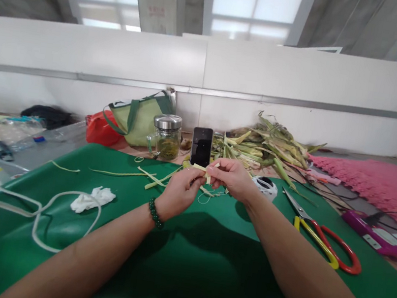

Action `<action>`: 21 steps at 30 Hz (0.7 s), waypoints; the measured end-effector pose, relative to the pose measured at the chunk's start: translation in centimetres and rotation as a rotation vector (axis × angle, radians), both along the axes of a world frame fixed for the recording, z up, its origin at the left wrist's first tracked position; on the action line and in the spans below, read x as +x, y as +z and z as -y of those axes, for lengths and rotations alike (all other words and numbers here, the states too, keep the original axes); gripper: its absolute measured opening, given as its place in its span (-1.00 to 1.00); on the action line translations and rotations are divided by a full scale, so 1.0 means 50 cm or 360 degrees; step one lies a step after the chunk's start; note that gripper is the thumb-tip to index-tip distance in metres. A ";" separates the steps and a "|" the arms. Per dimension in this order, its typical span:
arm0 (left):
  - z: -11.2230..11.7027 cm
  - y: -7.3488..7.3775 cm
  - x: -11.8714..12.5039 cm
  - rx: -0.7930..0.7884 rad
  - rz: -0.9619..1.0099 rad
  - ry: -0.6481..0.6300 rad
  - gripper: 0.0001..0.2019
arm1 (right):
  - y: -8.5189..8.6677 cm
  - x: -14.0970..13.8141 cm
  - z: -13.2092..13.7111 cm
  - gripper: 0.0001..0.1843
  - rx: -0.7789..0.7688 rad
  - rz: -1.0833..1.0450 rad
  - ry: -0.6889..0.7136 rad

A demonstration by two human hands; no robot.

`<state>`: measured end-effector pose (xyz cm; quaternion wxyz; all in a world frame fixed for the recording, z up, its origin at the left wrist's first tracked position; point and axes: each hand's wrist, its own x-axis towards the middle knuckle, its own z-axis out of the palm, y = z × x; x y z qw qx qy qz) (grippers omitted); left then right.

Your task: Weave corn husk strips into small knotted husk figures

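Note:
My left hand (179, 191) and my right hand (233, 178) meet above the green cloth (191, 247), both pinching a short pale leaf strip (203, 169) held between them. A green bead bracelet (155, 213) circles my left wrist. A thin loop of thread (205, 199) hangs just below the hands. More loose pale strips (153, 178) lie on the cloth to the left of the hands. A heap of corn husks (262, 146) sits behind the hands, against the white wall.
A black phone (201, 146) stands upright next to a glass jar (166, 136). Scissors with red and yellow handles (323, 235) lie at the right. A white cord (39, 215) and crumpled tissue (93, 198) lie at the left. A pink mat (376, 183) is at the far right.

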<state>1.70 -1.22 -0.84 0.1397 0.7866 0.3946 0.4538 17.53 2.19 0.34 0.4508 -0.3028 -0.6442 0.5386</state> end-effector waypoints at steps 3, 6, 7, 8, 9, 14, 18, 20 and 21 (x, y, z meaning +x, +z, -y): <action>-0.005 0.001 0.002 -0.0217 0.0111 -0.0053 -0.84 | 0.003 0.002 -0.003 -0.63 0.0039 0.0078 -0.0072; -0.014 0.002 0.000 -0.0426 0.0261 -0.0090 -0.84 | 0.002 -0.001 -0.006 -0.61 0.0056 0.0161 -0.0099; -0.016 0.002 -0.002 -0.0489 0.0292 -0.0119 -0.84 | 0.000 -0.002 -0.007 -0.61 0.0077 0.0190 -0.0116; -0.019 0.003 -0.003 -0.0554 0.0316 -0.0159 -0.83 | -0.002 -0.003 -0.008 -0.62 0.0109 0.0222 -0.0139; -0.020 0.004 -0.004 -0.0614 0.0345 -0.0207 -0.83 | -0.003 -0.003 -0.009 -0.64 0.0154 0.0256 -0.0173; -0.019 0.005 -0.004 -0.0866 0.0564 -0.0385 -0.85 | -0.012 -0.005 -0.012 -0.72 0.0565 0.0433 -0.0507; -0.016 0.001 -0.008 -0.1050 0.0659 -0.0330 -0.86 | -0.015 -0.005 -0.011 -0.72 0.0747 0.0495 -0.0524; -0.016 0.000 -0.012 -0.1083 0.0726 -0.0359 -0.82 | -0.013 -0.005 -0.009 -0.72 0.0759 0.0495 -0.0506; -0.016 0.000 -0.014 -0.1088 0.0749 -0.0404 -0.81 | -0.012 -0.004 -0.008 -0.72 0.0749 0.0494 -0.0519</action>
